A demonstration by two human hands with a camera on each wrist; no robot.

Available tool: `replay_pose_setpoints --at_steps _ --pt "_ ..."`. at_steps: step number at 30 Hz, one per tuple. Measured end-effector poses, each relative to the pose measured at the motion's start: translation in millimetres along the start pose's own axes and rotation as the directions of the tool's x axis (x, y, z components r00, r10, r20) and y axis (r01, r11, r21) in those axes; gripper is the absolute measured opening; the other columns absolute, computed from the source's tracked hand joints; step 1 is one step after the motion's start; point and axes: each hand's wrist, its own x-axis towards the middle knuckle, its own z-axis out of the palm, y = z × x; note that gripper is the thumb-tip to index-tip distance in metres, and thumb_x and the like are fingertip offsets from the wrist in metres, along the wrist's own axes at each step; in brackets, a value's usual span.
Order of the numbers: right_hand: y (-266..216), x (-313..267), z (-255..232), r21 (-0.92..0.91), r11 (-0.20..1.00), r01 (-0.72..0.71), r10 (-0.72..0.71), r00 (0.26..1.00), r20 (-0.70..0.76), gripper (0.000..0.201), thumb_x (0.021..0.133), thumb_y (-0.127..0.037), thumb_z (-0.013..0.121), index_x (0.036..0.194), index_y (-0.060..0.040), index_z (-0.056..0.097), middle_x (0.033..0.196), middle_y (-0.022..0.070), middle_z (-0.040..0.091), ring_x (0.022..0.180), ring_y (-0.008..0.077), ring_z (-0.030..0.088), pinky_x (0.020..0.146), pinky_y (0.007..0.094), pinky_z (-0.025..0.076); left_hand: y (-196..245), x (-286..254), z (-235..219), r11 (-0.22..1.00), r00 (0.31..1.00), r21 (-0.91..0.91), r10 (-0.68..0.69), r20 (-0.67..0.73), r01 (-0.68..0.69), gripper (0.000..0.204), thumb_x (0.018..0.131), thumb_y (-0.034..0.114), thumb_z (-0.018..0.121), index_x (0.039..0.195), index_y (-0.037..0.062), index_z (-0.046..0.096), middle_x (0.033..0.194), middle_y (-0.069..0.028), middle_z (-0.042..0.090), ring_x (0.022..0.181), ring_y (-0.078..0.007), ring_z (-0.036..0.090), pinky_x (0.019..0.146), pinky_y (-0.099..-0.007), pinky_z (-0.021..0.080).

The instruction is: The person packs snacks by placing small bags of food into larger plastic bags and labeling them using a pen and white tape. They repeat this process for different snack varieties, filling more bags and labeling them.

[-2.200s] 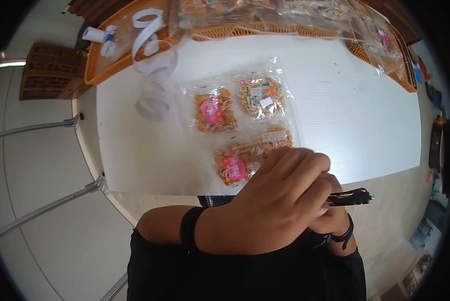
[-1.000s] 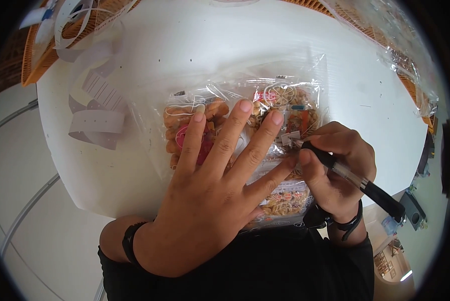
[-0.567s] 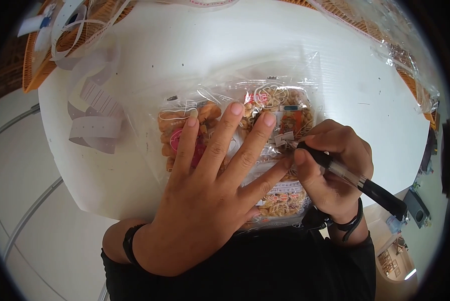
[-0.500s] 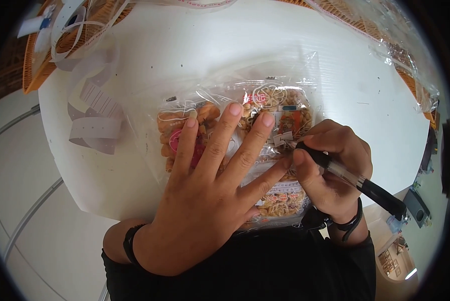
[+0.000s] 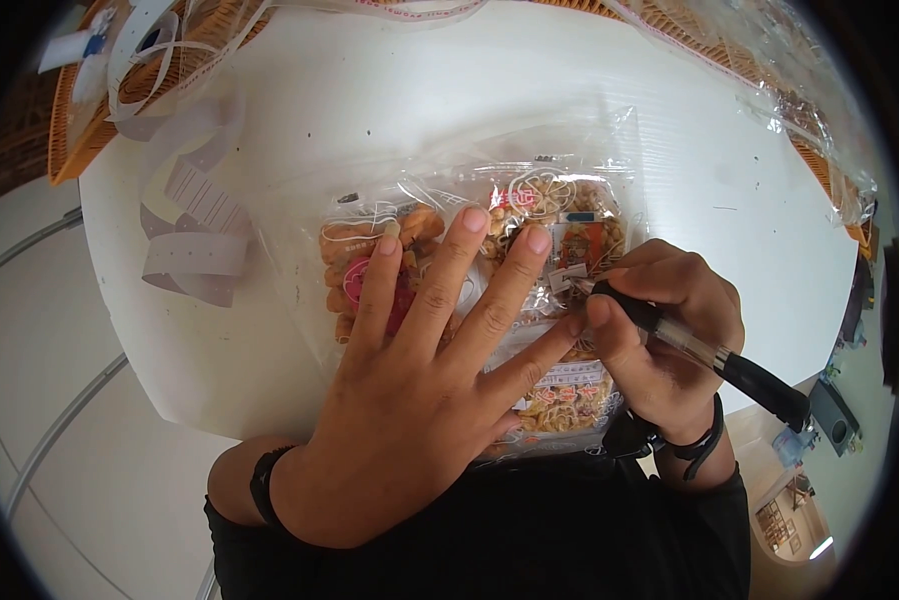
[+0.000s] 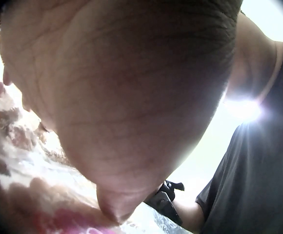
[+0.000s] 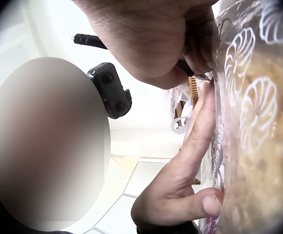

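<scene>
Several packs of fried snacks lie inside a clear plastic bag [image 5: 624, 140] in the head view. My left hand [image 5: 399, 410] rests on them with fingers spread, covering much of the left pack [image 5: 336, 245] with its pink label. In my right hand [image 5: 684, 320] is a black ballpoint pen [image 5: 759, 388], pinched between thumb and fingers. Its tip is right at a small white sticker [image 5: 569, 276] on the upper right pack [image 5: 594, 205]. Below lies another pack [image 5: 569, 400], partly hidden. The right wrist view shows the pen [image 7: 90, 41] sloping down to the plastic.
A curled strip of white labels [image 5: 194, 252] lies on the white table [image 5: 469, 90], left of the bag. Wicker baskets [image 5: 66, 125] line the table's far side. Plastic packaging [image 5: 769, 60] spills over the right one.
Over two seconds ago both hands were together near the table's front edge, around the pen. Since then the left has spread over the packs and the right brought the pen to the sticker.
</scene>
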Motion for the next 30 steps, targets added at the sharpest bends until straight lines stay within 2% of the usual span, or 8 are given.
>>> replay_pose_setpoints --at_steps 10,14,17,19,20,23,27,30 --pt "-1 -1 -4 0.012 1.000 0.025 -0.026 0.998 0.058 0.016 0.079 0.002 0.073 0.083 0.0001 0.057 0.068 0.0115 0.061 0.055 0.0191 0.059 0.050 0.0297 0.045 1 -2 0 1.000 1.000 0.014 0.006 0.005 -0.006 0.069 0.070 0.041 0.079 0.135 0.0278 0.061 0.161 -0.0178 0.029 0.145 -0.0472 0.025 0.111 -0.0657 0.023" --pt "0 -12 -2 0.178 0.984 -0.010 0.026 0.996 -0.085 0.018 0.088 -0.005 0.072 0.096 0.0030 0.058 0.081 0.0111 0.067 0.068 0.0123 0.062 0.059 0.0264 0.048 1 -5 -9 0.999 1.000 -0.032 0.029 0.010 -0.029 0.068 0.075 0.039 0.076 0.139 0.0262 0.058 0.160 -0.0202 0.029 0.144 -0.0466 0.026 0.112 -0.0651 0.022" --pt "4 -18 -8 0.273 0.956 -0.108 0.179 0.951 -0.252 0.023 0.093 -0.010 0.069 0.107 0.0051 0.058 0.090 0.0098 0.067 0.075 0.0122 0.062 0.070 0.0233 0.050 -1 -3 -5 0.997 0.996 -0.033 0.070 -0.048 -0.071 0.067 0.078 0.036 0.074 0.141 0.0219 0.056 0.159 -0.0220 0.029 0.143 -0.0464 0.029 0.114 -0.0634 0.023" --pt "10 -16 -8 0.315 0.947 -0.063 0.165 0.937 -0.307 0.026 0.100 -0.016 0.062 0.117 0.0029 0.056 0.088 0.0091 0.065 0.074 0.0108 0.060 0.067 0.0236 0.049 -3 -8 -6 0.995 0.991 -0.060 0.076 -0.109 -0.083 0.067 0.079 0.034 0.074 0.141 0.0184 0.056 0.158 -0.0228 0.030 0.143 -0.0465 0.030 0.114 -0.0620 0.024" --pt "15 -14 -10 0.312 0.949 -0.043 0.148 0.934 -0.324 0.026 0.102 -0.019 0.059 0.118 0.0019 0.057 0.087 0.0088 0.065 0.072 0.0103 0.059 0.065 0.0237 0.048 1 -13 -11 0.998 0.989 -0.012 0.063 -0.137 -0.065 0.065 0.080 0.028 0.075 0.140 0.0110 0.056 0.156 -0.0233 0.033 0.141 -0.0459 0.034 0.115 -0.0556 0.029" --pt "17 -14 -12 0.209 0.978 -0.014 0.098 0.914 -0.395 0.027 0.105 -0.022 0.052 0.119 0.0002 0.058 0.084 0.0084 0.065 0.066 0.0095 0.057 0.059 0.0239 0.046 12 -39 -9 0.994 0.969 -0.102 0.018 -0.248 -0.044 0.067 0.078 0.025 0.078 0.139 0.0088 0.054 0.152 -0.0242 0.038 0.134 -0.0424 0.043 0.109 -0.0538 0.036" --pt "7 -26 -15 0.119 0.986 0.118 -0.068 0.930 -0.361 0.021 0.106 -0.019 0.049 0.107 -0.0012 0.058 0.081 0.0086 0.066 0.062 0.0104 0.057 0.057 0.0263 0.046 33 -78 7 0.947 0.955 -0.304 0.004 -0.298 -0.099 0.061 0.086 0.022 0.075 0.139 0.0039 0.052 0.127 -0.0174 0.060 0.116 -0.0339 0.058 0.101 -0.0441 0.045" --pt "-19 -50 -16 -0.052 0.974 0.218 -0.224 0.962 -0.156 0.008 0.089 -0.003 0.059 0.095 -0.0025 0.055 0.081 0.0117 0.065 0.063 0.0215 0.062 0.056 0.0326 0.049 54 -89 16 0.820 0.984 -0.563 0.003 -0.177 -0.103 0.062 0.085 0.020 0.076 0.137 0.0002 0.049 0.123 -0.0165 0.063 0.110 -0.0344 0.063 0.093 -0.0417 0.051"
